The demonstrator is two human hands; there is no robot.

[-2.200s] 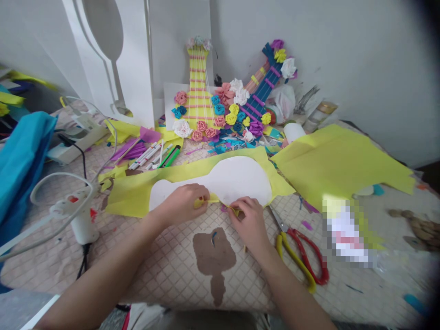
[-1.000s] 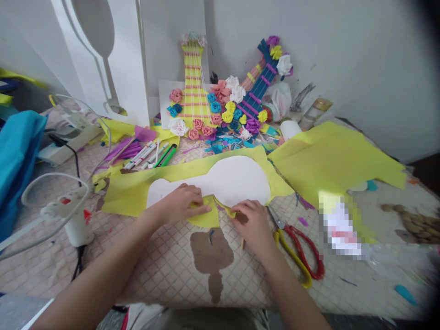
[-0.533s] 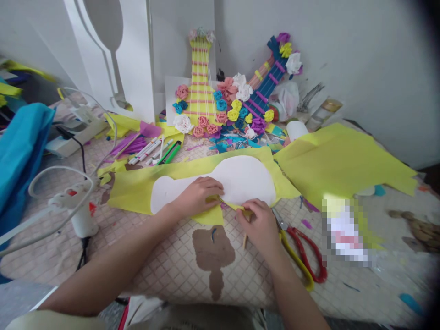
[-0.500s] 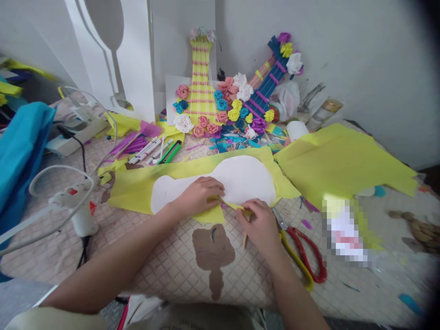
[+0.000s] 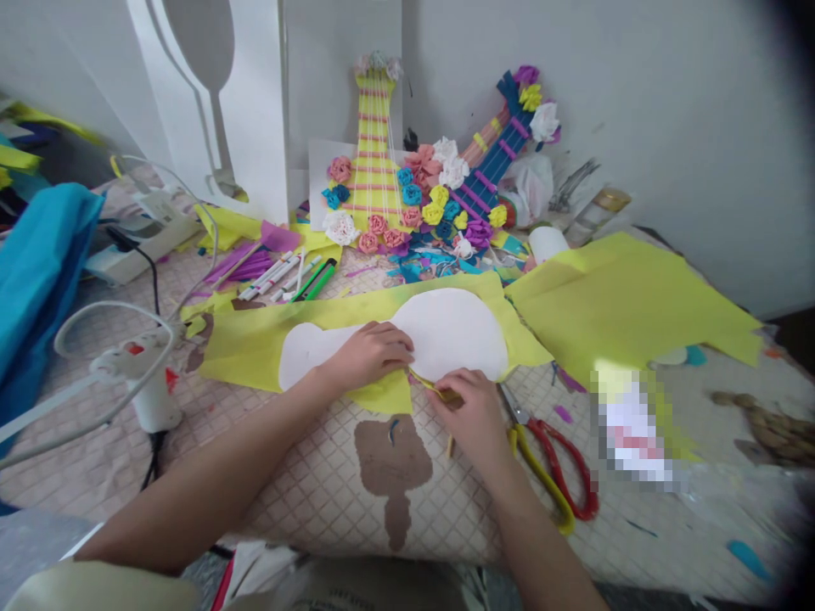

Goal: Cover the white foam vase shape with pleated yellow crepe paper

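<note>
A white guitar-shaped cutout (image 5: pixel 452 331) lies flat on a sheet of yellow crepe paper (image 5: pixel 242 344). My left hand (image 5: pixel 373 352) presses over the narrow waist of the cutout, its fingers bent and close together; its thumb is hidden. Along the near edge of the round body, my right hand (image 5: pixel 469 412) pinches the yellow paper's edge, which is folded up there. A thin wooden stick (image 5: pixel 450 445) pokes out under the right hand, mostly covered. Just right of that hand rest scissors (image 5: pixel 557 467) with red and yellow handles.
Behind the sheet stand a yellow paper guitar (image 5: pixel 373 161) and a blue one (image 5: pixel 490 165), both with paper flowers. A green cutter (image 5: pixel 317 280) lies near white markers. More yellow paper (image 5: pixel 637 293) spreads at right. A power strip with cables (image 5: pixel 153 399) stands at left.
My right hand has shifted slightly left along the paper's edge and covers more of the wooden stick. My left hand stays on the cutout. The view has moved a little.
</note>
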